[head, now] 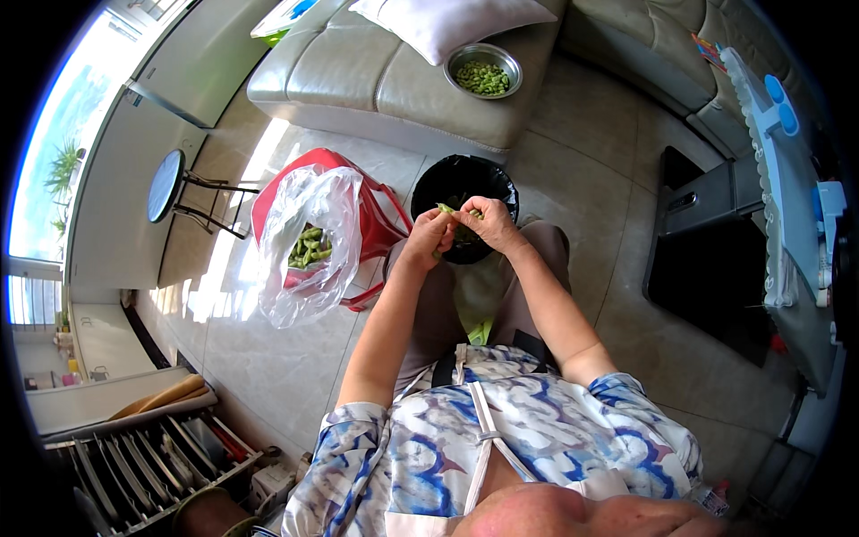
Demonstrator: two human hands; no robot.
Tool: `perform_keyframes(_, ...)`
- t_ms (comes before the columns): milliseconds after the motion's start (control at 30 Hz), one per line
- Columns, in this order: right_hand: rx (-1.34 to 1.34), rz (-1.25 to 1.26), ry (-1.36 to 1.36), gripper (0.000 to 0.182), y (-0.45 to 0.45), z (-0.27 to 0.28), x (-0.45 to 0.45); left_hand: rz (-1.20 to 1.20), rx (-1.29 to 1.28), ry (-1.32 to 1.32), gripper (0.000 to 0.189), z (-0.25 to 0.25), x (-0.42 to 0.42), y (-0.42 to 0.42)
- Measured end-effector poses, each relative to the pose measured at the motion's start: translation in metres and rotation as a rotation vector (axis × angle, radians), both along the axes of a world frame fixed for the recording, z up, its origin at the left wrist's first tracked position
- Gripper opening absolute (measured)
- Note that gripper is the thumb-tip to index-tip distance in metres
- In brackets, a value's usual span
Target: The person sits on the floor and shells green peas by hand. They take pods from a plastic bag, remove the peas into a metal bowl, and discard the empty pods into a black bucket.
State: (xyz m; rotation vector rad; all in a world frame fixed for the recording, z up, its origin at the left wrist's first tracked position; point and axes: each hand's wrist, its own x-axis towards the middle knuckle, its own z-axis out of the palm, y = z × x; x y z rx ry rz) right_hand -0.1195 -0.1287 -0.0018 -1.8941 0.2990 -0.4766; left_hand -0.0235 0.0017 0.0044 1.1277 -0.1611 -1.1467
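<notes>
Over a bin with a black liner, both hands meet at a green bean pod. My left hand grips the pod, and another bit of green shows at the lower edge of its palm. The fingertips of my right hand pinch the pod's near end, with some green showing under its curled fingers. To the left, a clear plastic bag with unshelled pods sits open on a red plastic stool. Shelled green beans fill part of a metal bowl ahead.
The bowl rests on the edge of a leather sofa, beside a pale pillow. A round folding stool stands at left. A table with a lace-edged cover is at right. Behind me at lower left is a rack.
</notes>
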Motion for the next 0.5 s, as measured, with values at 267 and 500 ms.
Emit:
perform_keyframes(267,0.016,0.106,0.045,0.023,0.003,0.014,-0.006,-0.056,0.030,0.060,0.012,0.001,0.008,0.003)
perform_keyframes(500,0.006,0.099,0.058,0.029,-0.005,-0.003,-0.001,-0.058,0.028,-0.088,0.009,0.001,0.002,0.001)
